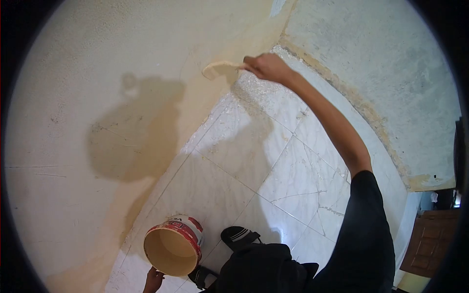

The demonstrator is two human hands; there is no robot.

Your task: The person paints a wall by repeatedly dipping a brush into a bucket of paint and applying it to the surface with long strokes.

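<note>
My right hand [266, 67] is closed round the handle of a pale, cream-coated tool [221, 67], perhaps a brush or scraper, held against or close to the lower wall near the corner. Its exact shape is unclear. At the bottom left, my left hand [154, 280] grips the rim of a red and white bucket [190, 228]. The bucket is tilted with its mouth towards me, and its inside is cream coloured. Whether it stands on the floor I cannot tell.
The cream wall [63, 122] rises on the left, a greyish wall [381, 73] at the upper right. White floor tiles [220, 180] show cracks and pale specks. Near my feet are black sandals [237, 237]. A brown wooden door [430, 241] stands at the far right.
</note>
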